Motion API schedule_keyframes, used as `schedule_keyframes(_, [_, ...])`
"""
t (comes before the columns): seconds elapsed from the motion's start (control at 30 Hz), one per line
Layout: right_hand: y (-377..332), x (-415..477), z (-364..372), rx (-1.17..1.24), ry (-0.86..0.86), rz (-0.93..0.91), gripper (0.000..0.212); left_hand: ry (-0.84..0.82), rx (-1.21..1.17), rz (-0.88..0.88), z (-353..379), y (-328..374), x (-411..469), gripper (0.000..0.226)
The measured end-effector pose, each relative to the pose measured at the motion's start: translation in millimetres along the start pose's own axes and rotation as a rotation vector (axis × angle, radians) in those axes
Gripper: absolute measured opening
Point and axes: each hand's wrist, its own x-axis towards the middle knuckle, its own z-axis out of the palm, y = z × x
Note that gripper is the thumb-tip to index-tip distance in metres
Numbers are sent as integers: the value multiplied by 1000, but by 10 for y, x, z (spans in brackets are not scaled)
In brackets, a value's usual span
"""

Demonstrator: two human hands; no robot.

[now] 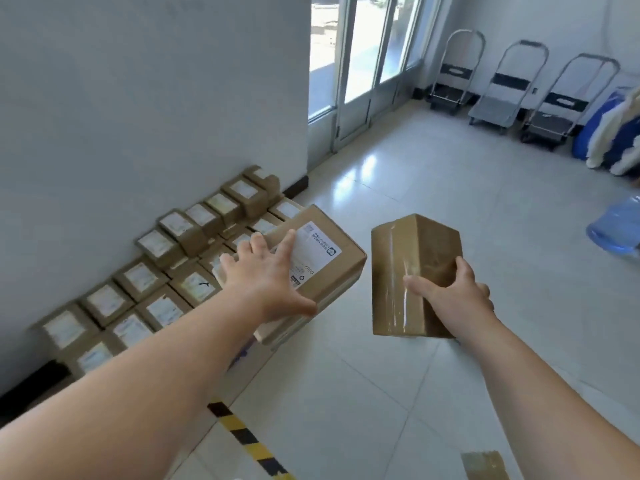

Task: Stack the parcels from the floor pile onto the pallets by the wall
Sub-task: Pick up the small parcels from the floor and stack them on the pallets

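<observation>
My left hand [266, 275] grips a brown cardboard parcel with a white shipping label [322, 258], fingers spread over its top, held in the air beside the stack. My right hand [450, 292] holds a second brown parcel wrapped in clear tape [405, 271], tilted on end above the floor. Along the wall at the left lie several labelled brown parcels in rows [145, 292]. A sliver of blue pallet [242, 355] shows under them; the rest is hidden by my left arm.
White wall on the left, glass doors [360, 64] at the back. Three folding trolleys [498, 95] stand by the far wall, beside blue and white sacks [609, 133]. A water jug [616, 230] lies at right. Yellow-black floor tape [242, 438] and a parcel corner [485, 465] lie at the bottom.
</observation>
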Motion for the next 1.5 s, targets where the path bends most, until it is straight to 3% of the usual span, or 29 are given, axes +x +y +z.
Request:
schedule_keyframes(0.33, [-1641,-158,2006,80,-295,-124,128,-37,-108,-409,-115,-2462,123,129])
schedule_keyframes(0.67, [-2471,-84,3548,107,-690,-104,118,-80,-386,-827,287,-3724,247,130])
schedule_keyframes(0.73, [-2602,16,3838,116,-782,-79,108,-91,-424,-912,397,-3895,365,131])
schedule_keyframes(0.87, [-2913,298,4426,136,-959,-20,57,-98,-462,-1044,603,-4207,703,128])
schedule_keyframes(0.93, [-3056,454,4733,139,-1027,15,46,-116,-482,-1097,721,-4362,920,126])
schedule_keyframes(1.27, [-3223,1041,6298,290,-1218,346,42,-89,-691,-1327,1584,-5124,1818,128])
schedule_keyframes(1.5, [-2946,1387,7394,118,-1147,231,29,-145,-608,-1403,2272,-5690,2137,128])
